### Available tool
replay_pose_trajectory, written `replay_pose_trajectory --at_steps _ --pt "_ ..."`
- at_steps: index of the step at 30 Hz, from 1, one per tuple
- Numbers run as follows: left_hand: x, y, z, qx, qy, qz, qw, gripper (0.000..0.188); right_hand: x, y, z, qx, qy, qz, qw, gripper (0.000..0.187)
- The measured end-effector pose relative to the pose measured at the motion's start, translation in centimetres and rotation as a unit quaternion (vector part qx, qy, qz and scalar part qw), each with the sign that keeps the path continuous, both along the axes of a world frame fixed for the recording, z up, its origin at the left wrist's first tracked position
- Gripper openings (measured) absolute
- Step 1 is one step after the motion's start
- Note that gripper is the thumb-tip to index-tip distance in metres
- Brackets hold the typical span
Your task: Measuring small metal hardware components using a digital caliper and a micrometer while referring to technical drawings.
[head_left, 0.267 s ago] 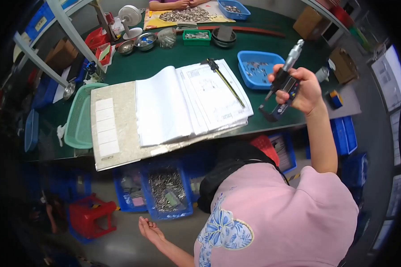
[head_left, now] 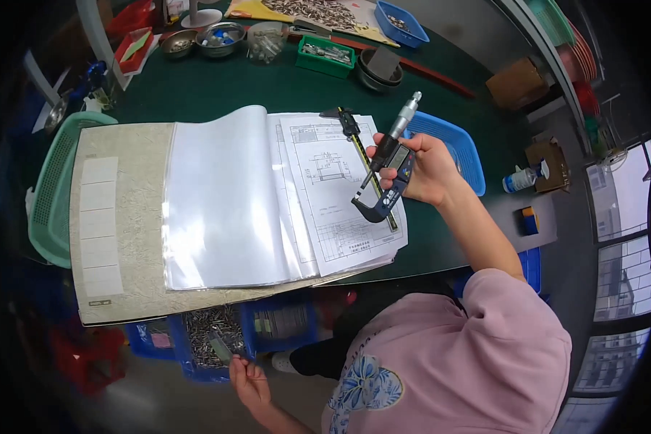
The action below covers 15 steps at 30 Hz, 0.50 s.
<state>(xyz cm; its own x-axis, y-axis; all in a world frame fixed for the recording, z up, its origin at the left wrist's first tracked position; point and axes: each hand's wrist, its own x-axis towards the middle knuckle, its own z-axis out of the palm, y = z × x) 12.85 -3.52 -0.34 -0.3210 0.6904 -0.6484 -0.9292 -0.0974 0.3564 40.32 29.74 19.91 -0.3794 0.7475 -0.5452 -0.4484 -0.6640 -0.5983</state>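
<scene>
My right hand is wrapped round a digital micrometer, its silver thimble pointing up and its dark frame low over the open binder. A caliper with a yellow-marked beam lies on the drawing page, partly behind the micrometer. Low in the picture, my left hand has its fingers curled together beside a blue bin of small metal parts. Whatever those fingers hold, if anything, is too small to make out. A greenish tag lies on the parts near the fingertips.
Behind my right hand stands a blue basket. Along the back are a green tray of metal pieces, dark bowls and metal bowls. A green basket touches the binder's left side. A red stool stands lower left.
The view has shifted, and the binder looks larger and nearer. My right hand has brought the micrometer lower, over the drawing page. My left hand is now closer to the bin of metal parts.
</scene>
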Motion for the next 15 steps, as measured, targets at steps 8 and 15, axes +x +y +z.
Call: replay_pose_trajectory --at_steps 8,15 --pt "9.9 1.1 0.9 0.007 -0.008 -0.02 1.0 0.013 10.7 -3.3 -5.7 0.089 0.075 0.088 0.989 0.042" --pt "22.0 4.3 3.0 0.083 0.127 -0.209 0.966 0.019 24.0 -6.9 -9.1 0.163 0.163 0.094 0.969 0.042"
